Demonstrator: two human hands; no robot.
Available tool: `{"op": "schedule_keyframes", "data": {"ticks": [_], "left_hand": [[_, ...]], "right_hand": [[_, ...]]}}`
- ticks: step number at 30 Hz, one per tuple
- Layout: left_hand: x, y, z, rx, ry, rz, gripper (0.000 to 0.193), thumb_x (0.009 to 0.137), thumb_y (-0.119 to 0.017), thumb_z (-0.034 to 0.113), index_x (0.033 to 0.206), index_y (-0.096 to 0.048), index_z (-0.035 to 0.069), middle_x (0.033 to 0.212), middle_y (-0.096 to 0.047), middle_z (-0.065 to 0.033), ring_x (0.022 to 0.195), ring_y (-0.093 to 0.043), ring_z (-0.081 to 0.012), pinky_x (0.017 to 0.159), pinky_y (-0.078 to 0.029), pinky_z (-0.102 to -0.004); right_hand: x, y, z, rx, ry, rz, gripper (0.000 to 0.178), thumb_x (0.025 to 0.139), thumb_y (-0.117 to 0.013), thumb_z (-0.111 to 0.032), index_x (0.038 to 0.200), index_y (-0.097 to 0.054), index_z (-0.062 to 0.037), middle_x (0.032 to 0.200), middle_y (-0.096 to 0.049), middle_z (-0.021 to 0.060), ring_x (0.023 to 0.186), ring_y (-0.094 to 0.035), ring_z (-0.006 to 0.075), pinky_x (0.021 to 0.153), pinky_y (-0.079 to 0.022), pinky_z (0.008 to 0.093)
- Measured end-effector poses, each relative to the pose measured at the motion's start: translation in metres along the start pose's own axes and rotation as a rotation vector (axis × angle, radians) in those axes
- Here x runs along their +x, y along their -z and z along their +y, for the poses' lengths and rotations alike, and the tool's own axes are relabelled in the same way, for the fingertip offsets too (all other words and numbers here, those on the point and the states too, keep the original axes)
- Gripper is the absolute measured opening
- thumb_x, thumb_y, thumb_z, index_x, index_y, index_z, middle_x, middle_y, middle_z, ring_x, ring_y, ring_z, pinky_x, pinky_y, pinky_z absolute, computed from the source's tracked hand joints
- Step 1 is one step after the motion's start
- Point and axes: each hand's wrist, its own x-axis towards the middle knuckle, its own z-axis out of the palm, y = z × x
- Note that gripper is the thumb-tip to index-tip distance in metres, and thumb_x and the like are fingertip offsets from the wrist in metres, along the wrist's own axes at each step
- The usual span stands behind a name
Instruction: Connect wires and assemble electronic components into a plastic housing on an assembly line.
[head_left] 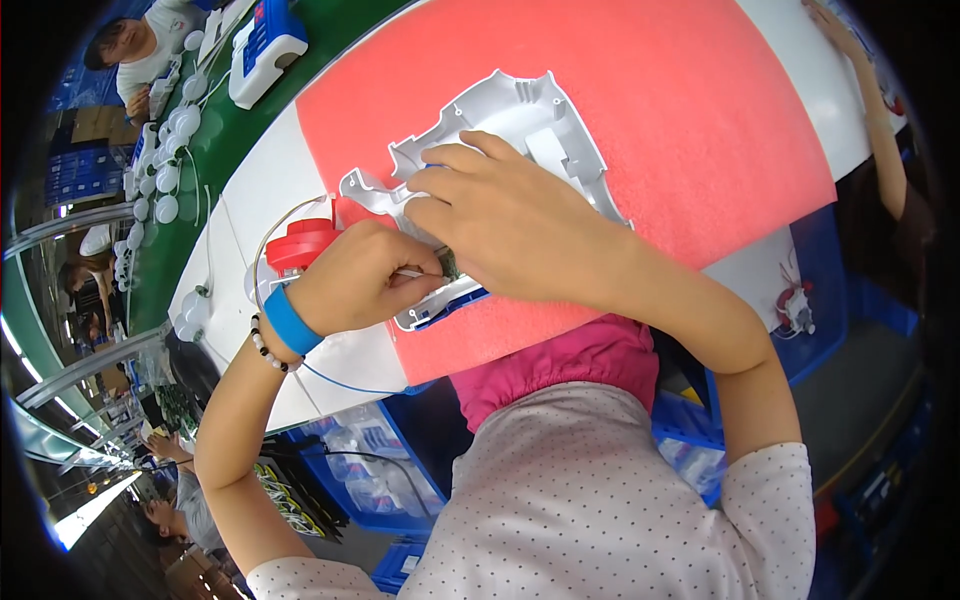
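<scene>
A white plastic housing half (520,110) lies hollow side up on a red-pink mat (690,130). My left hand (365,275) is closed in a pinch at the housing's near left end, by a small green circuit board (449,263). Something thin and pale shows at its fingertips, too small to name. Across the housing reaches my right hand (510,215), its fingers bent over the shell and holding it; its thumb is hidden. A blue band (290,320) and a beaded bracelet (268,345) circle my left wrist. Beside that wrist sits a red round part (303,243) with a wire.
At left, several round white parts (180,125) with cables and a blue-and-white device (268,55) lie on a green surface. Below the table edge are blue bins (385,470) with bagged parts. Another person's arm (875,110) reaches in at far right; other people sit left.
</scene>
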Motion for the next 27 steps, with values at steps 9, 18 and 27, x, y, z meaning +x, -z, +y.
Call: {"op": "schedule_keyframes", "data": {"ticks": [9,18,27], "left_hand": [[-0.014,0.005,0.003,0.013,-0.110,0.179,0.010,0.069,-0.063,0.007,0.076,-0.062,0.000,0.073,-0.060,-0.0137,0.065,-0.057,-0.0278,0.060,-0.045,-0.0330],[-0.015,-0.009,0.001,0.279,-0.084,0.178,0.006,0.066,-0.063,0.008,0.071,-0.064,0.004,0.087,-0.049,-0.0102,0.071,-0.056,-0.0257,0.059,-0.046,-0.0348],[-0.008,-0.013,-0.006,0.260,-0.095,0.210,0.007,0.062,-0.065,0.007,0.068,-0.064,0.003,0.088,-0.048,-0.0123,0.071,-0.055,-0.0274,0.059,-0.046,-0.0357]], "right_hand": [[-0.002,0.004,0.000,0.350,0.083,0.039,0.017,0.066,-0.060,-0.004,0.083,-0.060,-0.0046,0.095,-0.058,0.0060,0.101,-0.050,0.0241,0.086,-0.040,0.0359],[-0.002,0.000,0.003,0.247,0.094,0.162,0.007,0.062,-0.058,-0.005,0.069,-0.059,-0.0024,0.081,-0.057,0.0113,0.092,-0.050,0.0259,0.080,-0.041,0.0358],[-0.003,0.003,0.003,0.249,0.017,0.053,0.020,0.060,-0.054,0.001,0.079,-0.060,-0.0027,0.093,-0.057,0.0068,0.101,-0.050,0.0234,0.087,-0.041,0.0349]]}}
